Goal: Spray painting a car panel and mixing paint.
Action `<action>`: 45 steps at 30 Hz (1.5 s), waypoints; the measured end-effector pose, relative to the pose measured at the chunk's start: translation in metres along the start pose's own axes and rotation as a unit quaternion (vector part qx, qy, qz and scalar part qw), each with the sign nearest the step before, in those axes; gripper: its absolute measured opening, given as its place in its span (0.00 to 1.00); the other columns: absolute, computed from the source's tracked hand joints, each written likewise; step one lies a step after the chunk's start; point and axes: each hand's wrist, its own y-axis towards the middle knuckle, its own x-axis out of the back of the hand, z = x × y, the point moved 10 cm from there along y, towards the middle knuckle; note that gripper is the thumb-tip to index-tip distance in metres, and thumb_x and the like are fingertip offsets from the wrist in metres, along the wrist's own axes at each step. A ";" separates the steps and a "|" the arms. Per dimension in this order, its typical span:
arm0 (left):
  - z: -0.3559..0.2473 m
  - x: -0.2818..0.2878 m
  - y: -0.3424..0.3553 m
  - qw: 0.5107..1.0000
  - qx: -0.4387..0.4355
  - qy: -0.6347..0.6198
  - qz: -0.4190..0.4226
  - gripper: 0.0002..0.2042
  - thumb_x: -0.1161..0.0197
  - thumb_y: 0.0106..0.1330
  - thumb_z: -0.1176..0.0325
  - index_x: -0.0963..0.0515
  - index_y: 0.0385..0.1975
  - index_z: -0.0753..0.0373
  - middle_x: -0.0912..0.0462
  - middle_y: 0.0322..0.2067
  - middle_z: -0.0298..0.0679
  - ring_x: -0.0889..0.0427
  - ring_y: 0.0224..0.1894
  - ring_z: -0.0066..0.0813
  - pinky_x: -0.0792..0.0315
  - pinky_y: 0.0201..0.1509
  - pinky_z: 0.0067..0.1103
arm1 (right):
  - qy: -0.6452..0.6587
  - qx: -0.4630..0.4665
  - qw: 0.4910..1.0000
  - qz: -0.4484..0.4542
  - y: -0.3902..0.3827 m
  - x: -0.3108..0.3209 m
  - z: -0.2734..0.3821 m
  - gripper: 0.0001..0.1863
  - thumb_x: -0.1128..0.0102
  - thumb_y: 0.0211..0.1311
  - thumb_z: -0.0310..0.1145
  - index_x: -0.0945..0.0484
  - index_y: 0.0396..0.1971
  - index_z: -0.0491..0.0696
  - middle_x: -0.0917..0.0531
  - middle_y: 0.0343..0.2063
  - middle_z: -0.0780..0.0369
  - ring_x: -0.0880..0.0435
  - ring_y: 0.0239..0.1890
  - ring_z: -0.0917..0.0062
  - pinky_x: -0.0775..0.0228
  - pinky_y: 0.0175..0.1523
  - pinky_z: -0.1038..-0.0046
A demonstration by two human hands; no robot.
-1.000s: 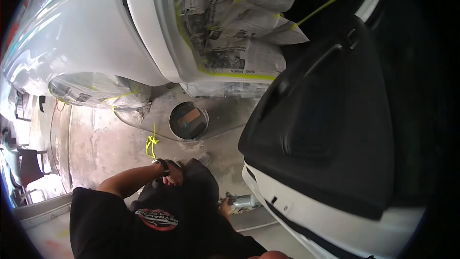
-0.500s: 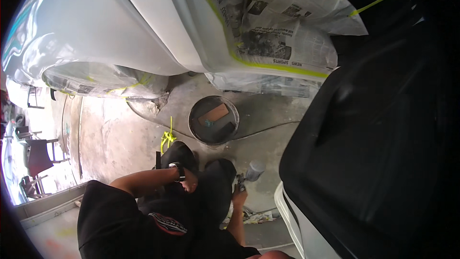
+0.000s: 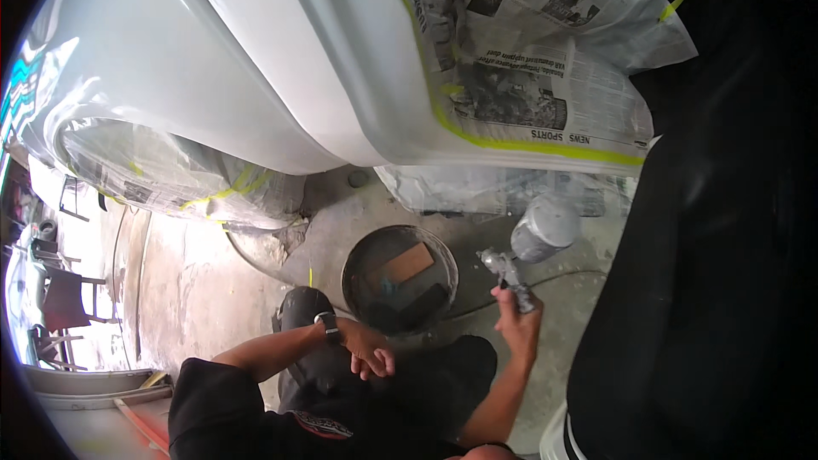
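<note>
My right hand (image 3: 518,324) is wrapped round the grip of a spray gun (image 3: 503,271), raised in front of my knee. A greyish-white paint cup (image 3: 547,228) sits on the gun, close to the newspaper-covered lower edge of a car. My left hand (image 3: 370,351) hangs loosely over my thigh, fingers apart and holding nothing. Ahead is the pale, glossy car body (image 3: 247,60). Newspaper masking (image 3: 511,98) covers its door opening, edged with yellow-green tape (image 3: 545,147).
A round dark basin (image 3: 348,277) holding a brown block (image 3: 409,263) stands on the concrete floor. A thin hose (image 3: 562,275) runs past it. Plastic film (image 3: 162,158) wraps the wheel area. A large black panel (image 3: 682,307) fills the right side. Chairs (image 3: 70,296) stand far left.
My right hand has lifted the spray gun up and forward, toward the car's lower edge. My left hand has shifted right, its fingers showing more. The view has moved too.
</note>
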 end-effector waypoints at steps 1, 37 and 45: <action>-0.002 0.014 -0.001 0.999 -0.015 0.028 -0.027 0.24 0.35 0.70 0.51 0.24 0.58 0.59 0.17 0.44 0.36 0.17 0.43 0.27 0.20 0.45 0.27 | 0.008 0.010 1.000 0.002 0.007 0.000 0.011 0.24 0.36 0.67 0.48 0.19 0.39 0.38 0.14 0.29 0.59 0.20 0.21 0.74 0.29 0.29 0.68; 0.056 0.037 -0.142 0.472 -0.022 0.156 -0.868 0.51 0.25 0.54 0.51 0.48 0.72 0.66 0.43 0.68 0.60 0.42 0.70 0.59 0.44 0.72 0.46 | 0.126 0.243 0.960 0.055 0.032 0.007 0.089 0.52 0.56 0.59 0.79 0.23 0.43 0.33 0.15 0.32 0.54 0.29 0.11 0.83 0.41 0.17 0.80; 0.061 0.032 -0.144 0.453 -0.050 0.152 -0.877 0.51 0.24 0.51 0.52 0.47 0.71 0.66 0.42 0.68 0.59 0.40 0.69 0.60 0.42 0.71 0.46 | 0.168 0.267 0.948 0.037 0.022 0.002 0.116 0.44 0.44 0.59 0.72 0.19 0.41 0.35 0.14 0.31 0.57 0.27 0.13 0.84 0.38 0.19 0.80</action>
